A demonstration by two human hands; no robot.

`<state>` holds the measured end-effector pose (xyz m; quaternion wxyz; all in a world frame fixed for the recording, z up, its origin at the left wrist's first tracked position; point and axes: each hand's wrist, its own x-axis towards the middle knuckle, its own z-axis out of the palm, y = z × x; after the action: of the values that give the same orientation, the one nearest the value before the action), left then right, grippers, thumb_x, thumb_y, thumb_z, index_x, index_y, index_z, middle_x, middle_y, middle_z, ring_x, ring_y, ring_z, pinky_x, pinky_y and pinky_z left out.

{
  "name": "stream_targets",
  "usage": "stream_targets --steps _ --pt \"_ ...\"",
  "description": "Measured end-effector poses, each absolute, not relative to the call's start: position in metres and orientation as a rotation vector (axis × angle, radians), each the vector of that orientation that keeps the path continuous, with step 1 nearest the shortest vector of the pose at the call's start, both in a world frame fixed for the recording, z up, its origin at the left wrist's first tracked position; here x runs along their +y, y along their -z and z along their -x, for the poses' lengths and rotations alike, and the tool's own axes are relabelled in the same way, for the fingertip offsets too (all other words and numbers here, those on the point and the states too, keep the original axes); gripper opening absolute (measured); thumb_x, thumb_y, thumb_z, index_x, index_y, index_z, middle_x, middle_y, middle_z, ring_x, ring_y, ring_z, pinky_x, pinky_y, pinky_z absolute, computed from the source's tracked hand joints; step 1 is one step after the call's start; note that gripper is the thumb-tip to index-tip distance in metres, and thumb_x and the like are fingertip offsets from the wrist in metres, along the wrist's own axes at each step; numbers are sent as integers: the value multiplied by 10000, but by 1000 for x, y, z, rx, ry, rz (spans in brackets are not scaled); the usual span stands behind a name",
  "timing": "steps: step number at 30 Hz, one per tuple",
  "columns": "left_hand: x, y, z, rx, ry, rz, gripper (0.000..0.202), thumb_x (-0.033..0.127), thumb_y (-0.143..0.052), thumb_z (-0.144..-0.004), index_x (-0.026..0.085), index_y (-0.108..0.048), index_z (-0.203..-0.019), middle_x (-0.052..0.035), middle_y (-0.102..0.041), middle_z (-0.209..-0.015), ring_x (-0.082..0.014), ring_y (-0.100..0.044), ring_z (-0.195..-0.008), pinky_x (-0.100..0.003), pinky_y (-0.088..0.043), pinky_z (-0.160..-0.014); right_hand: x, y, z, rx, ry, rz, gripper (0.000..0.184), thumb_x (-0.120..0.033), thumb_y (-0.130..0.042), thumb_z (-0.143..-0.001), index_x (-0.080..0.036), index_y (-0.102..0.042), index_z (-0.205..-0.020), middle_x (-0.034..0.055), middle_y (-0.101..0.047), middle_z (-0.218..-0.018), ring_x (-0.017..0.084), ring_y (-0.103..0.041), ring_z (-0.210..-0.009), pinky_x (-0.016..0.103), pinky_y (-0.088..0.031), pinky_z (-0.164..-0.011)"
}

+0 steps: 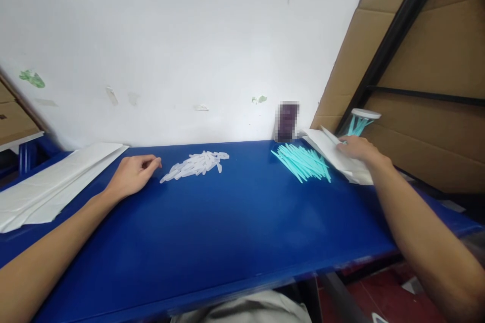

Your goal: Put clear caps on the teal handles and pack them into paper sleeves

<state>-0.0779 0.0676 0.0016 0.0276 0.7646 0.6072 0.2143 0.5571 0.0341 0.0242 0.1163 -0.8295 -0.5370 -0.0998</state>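
Observation:
My left hand (132, 174) rests on the blue table (227, 232), its fingers curled loosely with nothing visible in them, just left of a heap of small clear plastic caps (197, 164). My right hand (358, 149) lies on a stack of white paper sheets (333, 154) at the far right, fingers pressed down on the top sheet. A pile of turquoise sticks (303, 161) lies just left of that stack.
Long white paper sheets (53, 181) lie at the table's left end. A white cup holding turquoise sticks (361, 121) stands behind my right hand. A dark blurred object (287, 121) leans on the white wall. Cardboard panels (428, 75) rise at the right.

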Motion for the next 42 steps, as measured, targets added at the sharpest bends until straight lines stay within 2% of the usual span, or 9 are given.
stream_targets --steps 4,6,9,11,15,22,31,37,42 --pt "67 0 77 1879 -683 -2350 484 558 -387 -895 202 -706 -821 4 -587 -538 -187 -538 -552 -288 -357 -596 25 -43 -537 -1544 320 2441 432 -403 -480 -979 -87 -734 -1129 288 -645 -1206 328 -606 -1051 412 -409 -768" --pt "67 0 75 1885 -703 -2349 480 553 -394 -890 198 -710 -824 0 -603 -556 -186 -541 -557 -287 -358 -597 23 -50 -514 -1587 377 2385 521 -466 -404 -990 -85 -758 -1021 269 -678 -1122 350 -580 -1078 440 -366 -812" --pt "65 -1 74 1884 -744 -2347 474 545 -403 -882 195 -716 -821 -1 -605 -555 -181 -534 -550 -284 -355 -589 23 -49 -471 -1768 321 2285 588 -592 -410 -951 -138 -742 -780 146 -705 -780 293 -628 -866 421 -364 -838" --pt "64 -2 73 1873 -762 -2346 470 539 -407 -882 193 -717 -811 0 -599 -543 -178 -527 -539 -283 -351 -581 24 -41 -445 -1982 223 2179 585 -655 -439 -913 -152 -729 -834 120 -700 -761 270 -637 -789 372 -407 -758" --pt "63 -3 72 1844 -749 -2369 467 534 -401 -899 193 -707 -806 8 -570 -518 -170 -508 -514 -283 -347 -573 21 -23 -418 -2172 164 2255 675 -731 -466 -857 -119 -669 -1054 190 -703 -939 320 -655 -846 371 -447 -661" --pt "61 -4 68 1820 -715 -2407 456 528 -403 -920 198 -692 -797 16 -543 -513 -171 -509 -523 -282 -340 -578 17 -16 -413 -2296 194 2298 495 -568 -453 -919 -123 -660 -985 219 -667 -1109 328 -661 -925 397 -469 -729" --pt "54 -8 60 1775 -718 -2423 450 517 -410 -922 195 -690 -779 14 -555 -523 -167 -510 -528 -279 -333 -579 11 -9 -394 -2405 273 2279 371 -365 -337 -1011 -125 -620 -1011 193 -683 -1100 312 -670 -968 374 -453 -730" --pt "50 -9 58 1746 -754 -2475 437 486 -412 -932 189 -684 -764 18 -547 -531 -152 -487 -521 -278 -322 -578 -3 -15 -373 -2524 353 2173 314 -318 -335 -1033 -121 -580 -1025 179 -664 -1094 287 -672 -907 360 -419 -702" --pt "39 -11 43 1629 -812 -2573 435 444 -399 -961 174 -673 -757 -3 -594 -616 -153 -506 -582 -287 -342 -609 -27 -20 -318 -2775 358 1763 304 -343 -329 -1042 -154 -566 -1025 108 -656 -1062 212 -652 -741 338 -356 -613"
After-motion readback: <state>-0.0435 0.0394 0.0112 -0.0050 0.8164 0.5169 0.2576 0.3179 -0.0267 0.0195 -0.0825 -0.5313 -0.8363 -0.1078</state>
